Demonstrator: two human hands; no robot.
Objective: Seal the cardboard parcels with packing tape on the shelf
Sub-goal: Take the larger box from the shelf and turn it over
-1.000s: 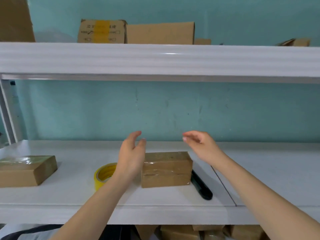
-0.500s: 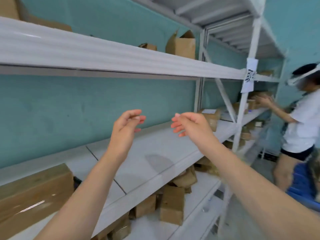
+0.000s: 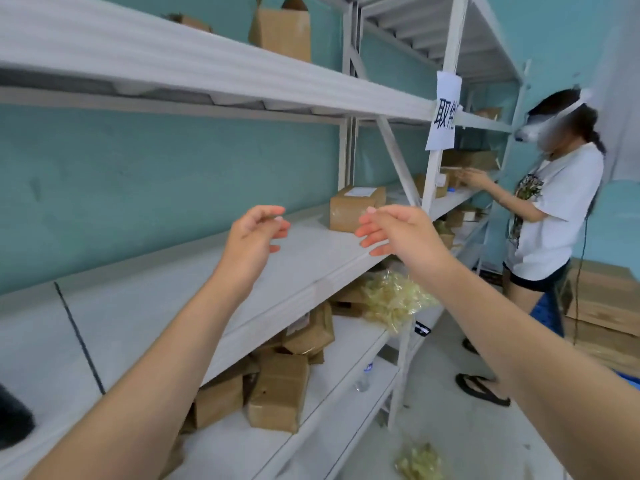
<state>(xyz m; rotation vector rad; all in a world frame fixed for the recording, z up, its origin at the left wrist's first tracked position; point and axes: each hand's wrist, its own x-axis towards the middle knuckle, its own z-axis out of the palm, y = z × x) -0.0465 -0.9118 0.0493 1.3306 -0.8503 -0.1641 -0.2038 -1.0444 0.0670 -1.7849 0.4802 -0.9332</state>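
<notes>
Both my hands are raised in the air over the white middle shelf, holding nothing. My left hand has its fingers loosely curled; my right hand has its fingers spread. Just beyond my right hand a brown taped parcel with a white label stands on the shelf beside the upright post. The tape roll and the parcel from a moment ago are out of view. A dark object shows at the left edge of the shelf.
A person in a white T-shirt works at the shelf on the right. Several cardboard boxes and a heap of yellowish plastic lie on the lower shelf. A box stands on the top shelf. A paper sign hangs on the post.
My view has swung right, away from the taped parcel, tape roll and black marker. Both hands lifted off the parcel and now hover empty, moving toward the labelled parcel further along.
</notes>
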